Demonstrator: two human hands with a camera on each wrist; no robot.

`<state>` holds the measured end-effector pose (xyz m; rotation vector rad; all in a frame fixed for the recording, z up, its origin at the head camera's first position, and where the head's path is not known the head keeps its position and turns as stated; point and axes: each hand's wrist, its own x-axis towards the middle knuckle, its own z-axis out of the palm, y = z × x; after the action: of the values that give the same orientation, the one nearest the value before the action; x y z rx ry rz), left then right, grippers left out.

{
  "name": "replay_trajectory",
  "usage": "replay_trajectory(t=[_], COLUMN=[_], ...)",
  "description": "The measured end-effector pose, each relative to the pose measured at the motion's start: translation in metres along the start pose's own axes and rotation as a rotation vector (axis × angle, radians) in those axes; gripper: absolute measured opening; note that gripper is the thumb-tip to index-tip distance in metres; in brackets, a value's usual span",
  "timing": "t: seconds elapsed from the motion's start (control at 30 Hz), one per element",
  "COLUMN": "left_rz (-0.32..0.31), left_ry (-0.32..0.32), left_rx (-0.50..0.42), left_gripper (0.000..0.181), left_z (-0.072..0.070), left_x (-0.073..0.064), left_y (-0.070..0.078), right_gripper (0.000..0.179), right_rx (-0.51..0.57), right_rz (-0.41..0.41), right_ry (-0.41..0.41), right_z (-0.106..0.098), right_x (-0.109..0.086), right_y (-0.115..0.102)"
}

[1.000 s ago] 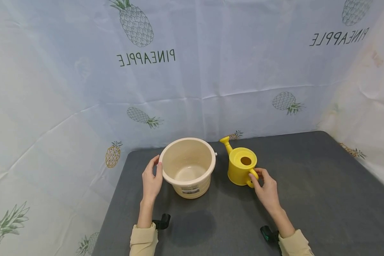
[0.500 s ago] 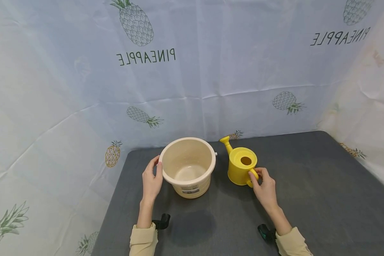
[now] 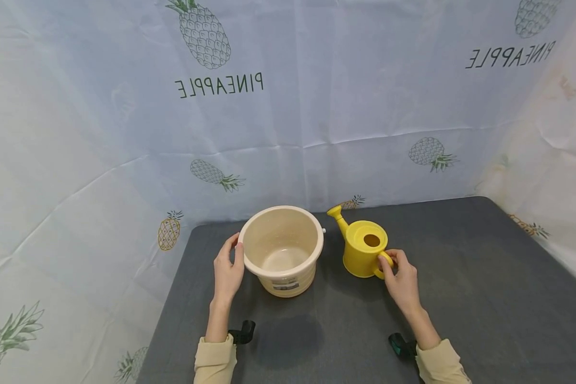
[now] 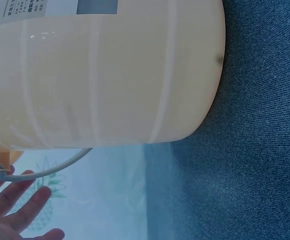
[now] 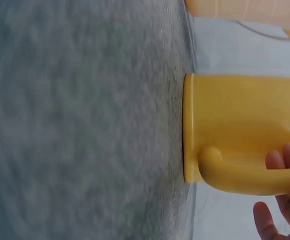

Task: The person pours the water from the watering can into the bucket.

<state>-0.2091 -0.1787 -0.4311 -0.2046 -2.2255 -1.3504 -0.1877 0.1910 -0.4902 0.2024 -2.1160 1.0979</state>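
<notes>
Watering can (image 3: 360,257) gripped near the worktop's (image 3: 345,336) back edge

The right hand (image 3: 403,282) pinches its handle (image 5: 254,181); the left hand (image 3: 228,274), fingers extended, is at the bucket's (image 3: 288,275) rim. Seemingly a gripping step; the next move calls for steadiness.

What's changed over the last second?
The watering can has turned slightly: its spout swung left, its handle right. The right hand shifted slightly right with the handle from the last picture. Nothing newly gripped or released. Bucket and left hand at its rim: unchanged.
</notes>
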Motion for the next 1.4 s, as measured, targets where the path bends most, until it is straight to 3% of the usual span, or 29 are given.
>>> replay_trajectory(t=[0.5, 0.8, 1.13, 1.4], left_rz=[-0.033, -0.031, -0.047, -0.049], left_ry=[-0.041, -0.045, -0.053, -0.054], left_rx=[-0.015, -0.026, -0.022, -0.018], left_gripper=[0.036, 0.035, 0.034, 0.035], left_z=[-0.002, -0.003, -0.003, -0.004], left_x=[0.000, 0.000, 0.000, 0.000], left_y=[0.000, 0.001, 0.001, 0.001], right_gripper=[0.014, 0.014, 0.012, 0.012], right_rx=[0.119, 0.162, 0.244, 0.303], right_rz=[0.120, 0.196, 0.302, 0.272], right_ry=[0.014, -0.022, 0.017, 0.095], right_z=[-0.009, -0.009, 0.000, 0.005], right_x=[0.005, 0.007, 0.004, 0.005], right_y=[0.018, 0.018, 0.017, 0.011])
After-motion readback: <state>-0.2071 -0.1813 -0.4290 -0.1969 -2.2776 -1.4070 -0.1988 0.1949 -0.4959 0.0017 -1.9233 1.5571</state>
